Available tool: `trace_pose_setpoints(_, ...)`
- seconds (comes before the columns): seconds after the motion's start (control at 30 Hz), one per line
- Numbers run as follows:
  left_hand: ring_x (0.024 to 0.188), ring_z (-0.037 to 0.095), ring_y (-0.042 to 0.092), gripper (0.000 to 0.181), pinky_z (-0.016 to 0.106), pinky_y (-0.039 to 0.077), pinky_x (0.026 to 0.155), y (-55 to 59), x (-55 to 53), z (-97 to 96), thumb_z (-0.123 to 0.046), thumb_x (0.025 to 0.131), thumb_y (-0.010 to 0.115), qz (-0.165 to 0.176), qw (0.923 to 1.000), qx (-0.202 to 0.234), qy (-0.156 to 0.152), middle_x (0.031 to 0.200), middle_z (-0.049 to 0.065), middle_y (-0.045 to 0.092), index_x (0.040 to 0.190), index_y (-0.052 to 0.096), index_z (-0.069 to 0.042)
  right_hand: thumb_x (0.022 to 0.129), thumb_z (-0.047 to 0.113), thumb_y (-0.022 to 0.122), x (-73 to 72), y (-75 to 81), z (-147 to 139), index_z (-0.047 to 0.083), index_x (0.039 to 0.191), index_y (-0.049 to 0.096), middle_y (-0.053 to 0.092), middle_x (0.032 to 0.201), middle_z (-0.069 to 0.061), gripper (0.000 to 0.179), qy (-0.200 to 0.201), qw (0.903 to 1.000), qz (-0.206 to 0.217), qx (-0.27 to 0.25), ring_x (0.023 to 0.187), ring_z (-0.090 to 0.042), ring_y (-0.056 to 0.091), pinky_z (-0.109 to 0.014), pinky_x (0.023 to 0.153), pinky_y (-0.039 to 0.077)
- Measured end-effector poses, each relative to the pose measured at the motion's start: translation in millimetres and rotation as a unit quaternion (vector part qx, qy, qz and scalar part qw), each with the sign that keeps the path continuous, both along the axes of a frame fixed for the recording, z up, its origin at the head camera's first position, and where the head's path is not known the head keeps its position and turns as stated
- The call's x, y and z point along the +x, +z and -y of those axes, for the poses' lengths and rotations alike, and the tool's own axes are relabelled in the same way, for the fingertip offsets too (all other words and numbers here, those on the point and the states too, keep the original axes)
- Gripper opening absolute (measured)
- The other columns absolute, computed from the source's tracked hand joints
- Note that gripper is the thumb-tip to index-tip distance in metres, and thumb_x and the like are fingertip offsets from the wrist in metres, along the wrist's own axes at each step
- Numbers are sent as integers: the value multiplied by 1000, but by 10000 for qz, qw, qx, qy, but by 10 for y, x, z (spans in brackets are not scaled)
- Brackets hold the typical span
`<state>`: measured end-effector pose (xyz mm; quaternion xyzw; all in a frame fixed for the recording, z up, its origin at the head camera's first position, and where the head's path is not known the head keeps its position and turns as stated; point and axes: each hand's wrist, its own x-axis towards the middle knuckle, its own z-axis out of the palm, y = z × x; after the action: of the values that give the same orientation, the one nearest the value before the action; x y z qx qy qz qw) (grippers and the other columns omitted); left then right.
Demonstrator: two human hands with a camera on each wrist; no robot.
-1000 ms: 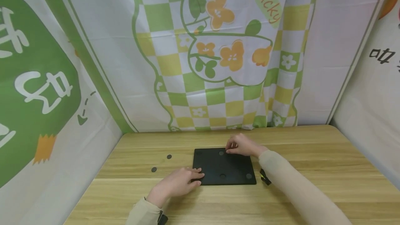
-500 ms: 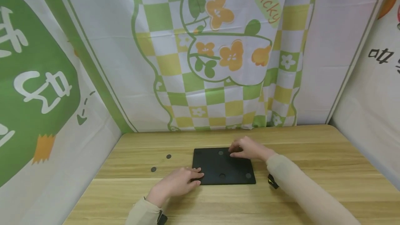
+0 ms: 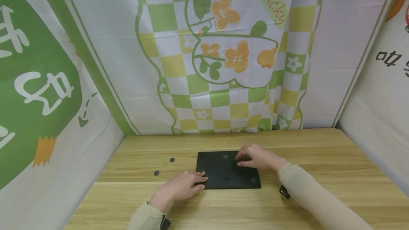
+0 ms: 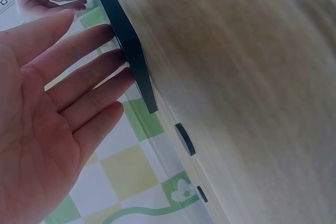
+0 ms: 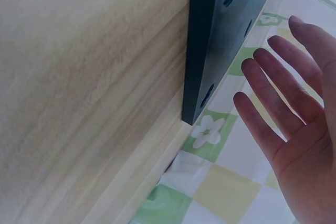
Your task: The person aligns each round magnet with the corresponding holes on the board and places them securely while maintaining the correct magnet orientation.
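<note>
A flat black rectangular board (image 3: 215, 168) lies on the wooden table, with several round spots on its top. Two of these, at the back middle (image 3: 225, 156) and front right (image 3: 253, 180), look like grey discs; another at the front middle (image 3: 227, 179) looks like a recess. My left hand (image 3: 183, 186) rests its straight fingers on the board's left edge, as the left wrist view also shows. My right hand (image 3: 260, 158) hovers over the board's back right corner, fingers loosely bent and holding nothing (image 5: 299, 145). It hides that corner in the head view.
Two small dark discs lie on the table left of the board, one farther back (image 3: 172, 160) and one nearer (image 3: 156, 173). A printed cloth (image 3: 230, 109) hangs along the table's back edge, with more cloth at both sides.
My right hand has drawn back from the board's rear edge, moving right and toward me, its fingers spreading apart. The left hand stays in place on the board.
</note>
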<state>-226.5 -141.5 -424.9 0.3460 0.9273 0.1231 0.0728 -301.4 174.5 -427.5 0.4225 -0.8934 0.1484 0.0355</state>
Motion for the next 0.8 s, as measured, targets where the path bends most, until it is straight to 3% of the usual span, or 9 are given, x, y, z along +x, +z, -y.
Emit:
trace_pose_setpoints(0.23,127,30,50,35,47,41,104,-13,2,7,-30,96,55,-88,10000,-2,-26,139,7,52,128,62,-15,89,33,65,113,37,11,17,106,72,67,104,4,24,-169,9997,151,9,94,-10,64,-27,77,55)
trace_pose_setpoints(0.5,127,29,51,35,46,42,104,-18,4,3,-30,96,55,-167,9999,-3,-33,138,7,53,127,62,-15,89,32,66,215,17,-15,15,103,73,68,101,4,23,17,10000,-84,1,92,-10,64,-26,77,55)
trace_pose_setpoints(0.8,127,30,50,35,47,41,105,0,10,-8,-29,96,54,-165,9999,-18,-45,138,7,53,127,62,-14,90,37,64,349,-8,-44,15,106,72,66,106,5,28,-110,9994,305,128,96,-10,65,-27,81,55)
